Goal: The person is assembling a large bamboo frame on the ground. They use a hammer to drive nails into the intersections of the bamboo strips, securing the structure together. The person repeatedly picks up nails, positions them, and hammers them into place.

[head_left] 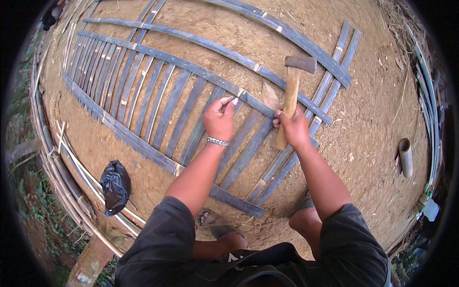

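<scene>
My right hand (295, 129) is wrapped round the wooden handle of a hatchet (291, 88), whose dark metal head points away from me. Thumb and fingers of my left hand (220, 119) are pinched together against a long dark bamboo rail (205, 74); whatever they hold is too small to make out. Under that rail, several dark bamboo slats (165, 110) run across to a nearer rail (138, 140), forming a grid on the ground. The left hand is just short of a pale joint (241, 94) on the rail.
Two more long rails (186, 36) cross the ground farther away, over paired strips (330, 76) at the right. A black plastic bag (115, 187) lies at the left, beside long bamboo poles (79, 198). A short bamboo tube (406, 158) is at the right. My sandalled foot (215, 222) is near the grid.
</scene>
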Action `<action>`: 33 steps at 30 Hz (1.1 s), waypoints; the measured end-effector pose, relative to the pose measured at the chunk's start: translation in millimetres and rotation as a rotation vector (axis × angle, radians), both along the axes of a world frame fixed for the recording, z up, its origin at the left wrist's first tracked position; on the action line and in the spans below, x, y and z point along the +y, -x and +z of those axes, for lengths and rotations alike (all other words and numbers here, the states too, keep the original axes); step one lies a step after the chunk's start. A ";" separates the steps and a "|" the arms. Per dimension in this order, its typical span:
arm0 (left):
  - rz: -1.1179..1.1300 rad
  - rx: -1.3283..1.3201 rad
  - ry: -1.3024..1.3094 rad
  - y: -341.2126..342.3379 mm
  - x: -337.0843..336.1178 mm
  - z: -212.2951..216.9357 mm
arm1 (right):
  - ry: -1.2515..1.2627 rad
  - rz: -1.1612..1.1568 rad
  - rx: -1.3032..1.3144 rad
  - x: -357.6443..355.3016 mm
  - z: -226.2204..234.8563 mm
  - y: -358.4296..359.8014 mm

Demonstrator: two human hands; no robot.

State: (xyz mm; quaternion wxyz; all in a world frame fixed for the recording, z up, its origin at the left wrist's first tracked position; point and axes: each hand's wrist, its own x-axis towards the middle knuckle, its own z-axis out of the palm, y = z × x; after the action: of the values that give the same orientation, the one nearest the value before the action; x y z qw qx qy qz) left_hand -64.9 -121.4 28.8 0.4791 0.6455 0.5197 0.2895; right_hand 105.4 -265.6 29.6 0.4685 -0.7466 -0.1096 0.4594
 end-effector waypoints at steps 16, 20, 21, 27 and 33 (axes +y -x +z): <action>-0.199 0.189 -0.466 -15.0 12.2 -30.4 | 0.040 -0.050 0.001 1.8 8.5 2.4; -0.195 0.136 -0.432 -12.4 14.0 -38.3 | 0.043 -0.032 0.010 4.1 13.4 2.9; -0.202 0.131 -0.427 -11.2 15.2 -39.4 | 0.033 -0.032 0.011 4.9 13.6 3.7; -0.213 0.157 -0.459 -12.6 14.5 -35.5 | 0.055 -0.033 -0.037 1.8 9.7 6.4; -0.228 0.207 -0.509 -14.6 14.0 -35.7 | 0.037 -0.014 -0.143 -3.6 2.2 13.0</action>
State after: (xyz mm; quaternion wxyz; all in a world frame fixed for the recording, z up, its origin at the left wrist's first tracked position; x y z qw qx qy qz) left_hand -50.3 -107.4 -6.9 0.2758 0.8250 0.4008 0.2874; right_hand 92.4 -269.2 31.8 0.4489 -0.7869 -0.1289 0.4034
